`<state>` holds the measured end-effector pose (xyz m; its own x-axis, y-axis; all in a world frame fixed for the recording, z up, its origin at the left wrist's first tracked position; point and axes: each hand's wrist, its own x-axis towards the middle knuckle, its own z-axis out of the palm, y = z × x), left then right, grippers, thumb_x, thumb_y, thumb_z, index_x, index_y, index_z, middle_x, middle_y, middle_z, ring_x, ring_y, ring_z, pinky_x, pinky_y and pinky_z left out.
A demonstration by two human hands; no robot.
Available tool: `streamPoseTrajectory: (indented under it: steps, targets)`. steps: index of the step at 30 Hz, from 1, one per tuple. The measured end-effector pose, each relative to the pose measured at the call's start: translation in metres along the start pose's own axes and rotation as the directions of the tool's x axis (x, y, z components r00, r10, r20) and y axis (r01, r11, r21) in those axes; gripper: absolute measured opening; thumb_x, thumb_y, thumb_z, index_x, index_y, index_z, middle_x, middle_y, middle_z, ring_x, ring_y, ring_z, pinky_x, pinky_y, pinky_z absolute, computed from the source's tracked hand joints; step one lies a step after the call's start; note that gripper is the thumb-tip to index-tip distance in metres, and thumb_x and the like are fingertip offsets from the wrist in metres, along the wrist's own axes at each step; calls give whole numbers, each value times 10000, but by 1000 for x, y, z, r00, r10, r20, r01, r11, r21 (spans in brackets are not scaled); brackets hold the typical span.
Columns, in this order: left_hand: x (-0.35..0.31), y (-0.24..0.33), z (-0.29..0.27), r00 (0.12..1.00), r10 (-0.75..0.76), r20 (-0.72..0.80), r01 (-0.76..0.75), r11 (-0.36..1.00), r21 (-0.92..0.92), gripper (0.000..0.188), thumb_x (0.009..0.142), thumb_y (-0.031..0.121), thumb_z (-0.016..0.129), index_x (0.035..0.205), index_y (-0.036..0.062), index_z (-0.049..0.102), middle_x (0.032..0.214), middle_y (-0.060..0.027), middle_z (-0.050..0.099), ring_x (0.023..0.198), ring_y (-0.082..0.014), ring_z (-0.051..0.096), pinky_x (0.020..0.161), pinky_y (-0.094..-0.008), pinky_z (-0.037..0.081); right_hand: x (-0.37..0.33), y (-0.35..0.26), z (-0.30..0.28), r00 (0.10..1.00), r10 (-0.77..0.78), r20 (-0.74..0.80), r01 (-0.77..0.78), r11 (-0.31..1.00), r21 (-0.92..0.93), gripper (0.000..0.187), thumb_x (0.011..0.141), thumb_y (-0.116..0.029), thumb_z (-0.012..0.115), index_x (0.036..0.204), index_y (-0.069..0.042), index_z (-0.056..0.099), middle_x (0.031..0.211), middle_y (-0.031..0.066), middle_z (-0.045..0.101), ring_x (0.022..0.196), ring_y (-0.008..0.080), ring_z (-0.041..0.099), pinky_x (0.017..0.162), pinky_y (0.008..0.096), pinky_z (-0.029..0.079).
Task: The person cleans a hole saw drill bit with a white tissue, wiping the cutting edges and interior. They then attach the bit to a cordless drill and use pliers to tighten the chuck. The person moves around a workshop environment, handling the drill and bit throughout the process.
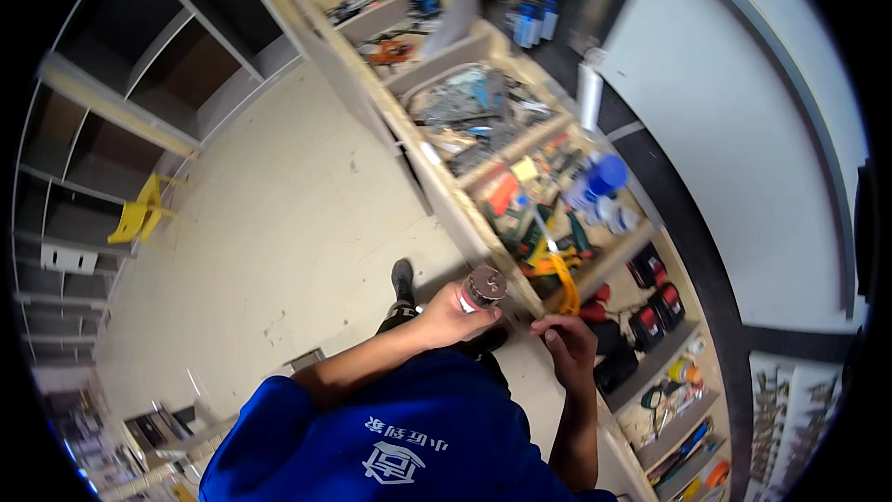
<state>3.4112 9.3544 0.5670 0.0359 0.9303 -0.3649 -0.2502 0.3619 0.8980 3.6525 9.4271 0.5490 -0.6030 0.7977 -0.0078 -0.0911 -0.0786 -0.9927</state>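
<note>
My left hand (452, 321) is wrapped round a short cylinder (487, 284) with a dark brown round end and a red and white side; its exact kind does not show. The brown end faces up, beside the edge of the wooden compartment bench. To the right, my right hand (569, 344) hovers near the bench's front edge, its fingers loosely bent and the thumb apart from them. Nothing shows in it. Nearest to it are an orange-yellow tool handle (563, 281) and a red-and-black tool (599, 302) in the compartments.
The wooden bench (446, 188) runs diagonally, its compartments full of hand tools, a blue-capped bottle (602, 178) and red-and-black battery packs (662, 309). A white board (734, 130) stands beyond. At left are dark shelves (111, 19) and a yellow chair (144, 212) on the pale floor.
</note>
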Motion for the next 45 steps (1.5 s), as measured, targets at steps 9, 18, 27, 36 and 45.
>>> streamPoseTrajectory:
  steps: [9,18,27,36,45]
  targets:
    - [-10,13,-219,990,62,-125,-62,998,3,131,921,143,688,844,39,664,715,35,598,725,-32,496,654,-254,453,188,35,186,987,141,79,-132,986,-104,223,953,61,543,1164,12,595,1049,94,701,963,150,662,879,286,511]
    - [16,101,-376,956,270,-113,-270,963,15,273,937,167,689,716,104,542,588,86,474,512,-13,417,465,-228,321,307,51,229,998,43,-54,-58,946,-320,189,953,36,550,1136,21,597,1030,75,697,954,125,641,882,260,486]
    - [104,143,-427,994,-40,-106,53,991,124,167,931,121,672,774,90,622,622,75,522,555,-15,435,470,-232,324,376,84,148,829,-268,-492,-285,555,-782,453,795,-45,680,1229,5,562,1149,220,634,1092,341,622,969,393,474]
    - [190,199,-463,993,-82,79,51,942,332,153,883,155,707,907,15,649,780,-17,648,726,-86,577,634,-288,456,433,97,121,775,66,-628,-631,125,-766,838,692,-209,807,1397,23,419,1295,251,555,1206,440,495,1046,474,419]
    - [247,204,-514,869,-220,443,92,952,292,79,905,90,680,923,13,677,846,-10,676,809,-71,596,740,-266,487,439,100,207,609,-100,-787,-654,497,-570,639,744,-176,755,1303,11,508,1211,250,605,1166,438,517,1042,458,412]
